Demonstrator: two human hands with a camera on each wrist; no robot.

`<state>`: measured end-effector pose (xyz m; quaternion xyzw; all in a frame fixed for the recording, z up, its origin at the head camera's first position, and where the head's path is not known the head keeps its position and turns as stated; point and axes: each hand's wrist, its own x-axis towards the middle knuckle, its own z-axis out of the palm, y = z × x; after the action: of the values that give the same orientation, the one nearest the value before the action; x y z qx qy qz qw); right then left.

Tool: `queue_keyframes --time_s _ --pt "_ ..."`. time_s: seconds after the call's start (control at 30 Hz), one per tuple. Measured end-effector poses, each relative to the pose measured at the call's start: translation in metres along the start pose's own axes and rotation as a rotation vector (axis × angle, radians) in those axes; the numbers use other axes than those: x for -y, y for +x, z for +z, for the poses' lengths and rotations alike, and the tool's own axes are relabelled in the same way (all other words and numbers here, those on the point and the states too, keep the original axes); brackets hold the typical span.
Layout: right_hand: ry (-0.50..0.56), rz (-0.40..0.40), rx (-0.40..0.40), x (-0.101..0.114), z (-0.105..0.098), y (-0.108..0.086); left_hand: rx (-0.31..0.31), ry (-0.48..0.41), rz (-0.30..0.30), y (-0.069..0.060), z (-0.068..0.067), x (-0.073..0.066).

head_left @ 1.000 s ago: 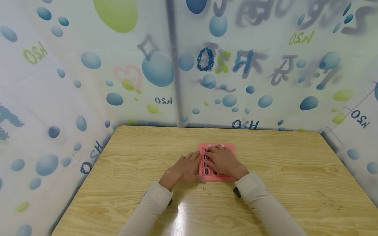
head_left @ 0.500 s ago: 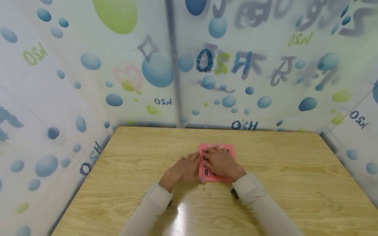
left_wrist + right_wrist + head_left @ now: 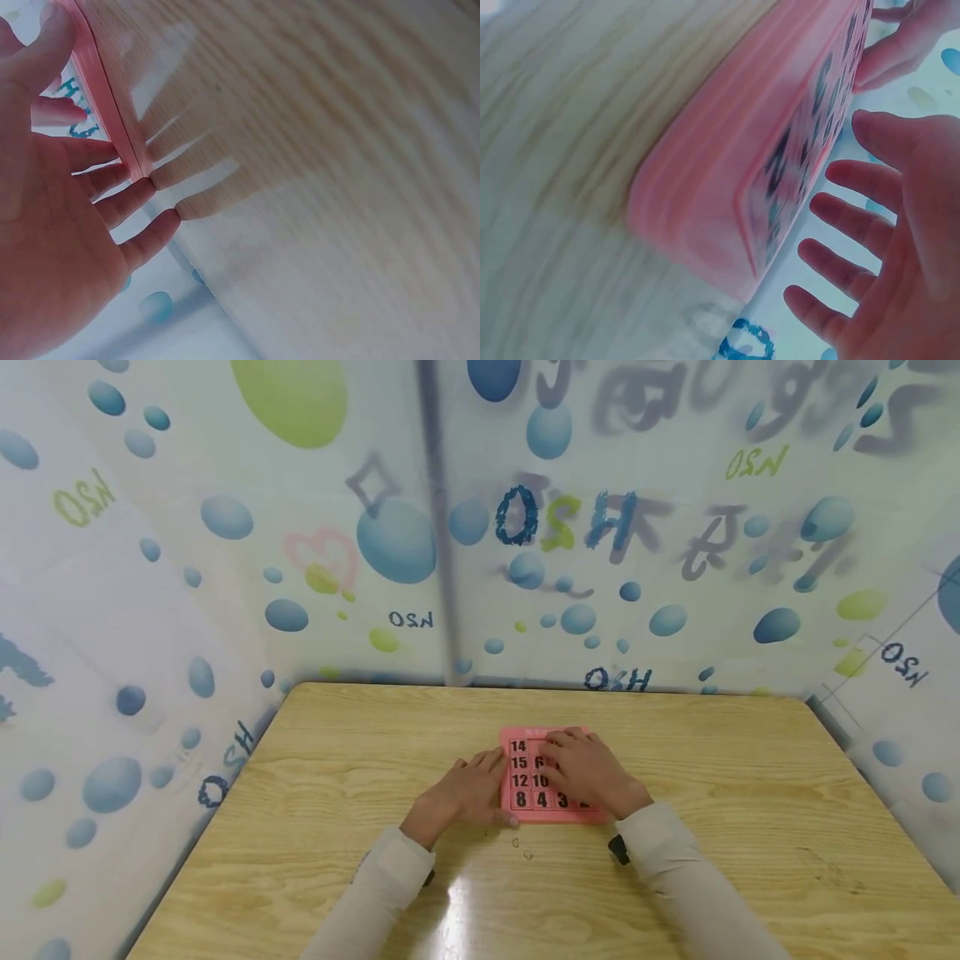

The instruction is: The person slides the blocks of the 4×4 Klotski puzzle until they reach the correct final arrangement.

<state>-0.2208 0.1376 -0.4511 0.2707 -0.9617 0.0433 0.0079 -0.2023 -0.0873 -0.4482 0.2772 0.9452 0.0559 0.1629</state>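
A pink number sliding puzzle [image 3: 529,781] lies flat on the wooden table, its black numerals showing in the left columns and along the near row. At its left edge rests my left hand [image 3: 472,793], thumb by the near corner. In the left wrist view the fingers of that hand [image 3: 60,232] are spread, nearly straight, along the puzzle's pink side [image 3: 101,82]. My right hand [image 3: 585,768] is over the right part of the puzzle and hides several tiles. In the right wrist view its fingers [image 3: 847,221] reach out loosely above the tiles; fingertip contact is unclear.
The wood-grain table [image 3: 360,743] reaches back to a wall covering [image 3: 322,635] with blue and green spots. Small marks [image 3: 521,850] lie on the tabletop just in front of the puzzle. A bright reflection shows nearer the person.
My right hand shifted slightly left, then back to the right across the puzzle, so more of the left-hand numerals show now. My left hand stays at the puzzle's left edge.
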Motion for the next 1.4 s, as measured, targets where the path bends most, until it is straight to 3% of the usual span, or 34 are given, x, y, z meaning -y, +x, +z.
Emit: queue_keyframes --time_s 0.4,1.4 --pt "-0.017 0.039 0.006 -0.011 0.002 -0.009 0.002 -0.011 -0.005 -0.002 0.000 0.000" --pt "0.007 0.037 0.071 0.008 -0.001 0.006 0.013 -0.007 -0.008 0.000 -0.001 -0.001"
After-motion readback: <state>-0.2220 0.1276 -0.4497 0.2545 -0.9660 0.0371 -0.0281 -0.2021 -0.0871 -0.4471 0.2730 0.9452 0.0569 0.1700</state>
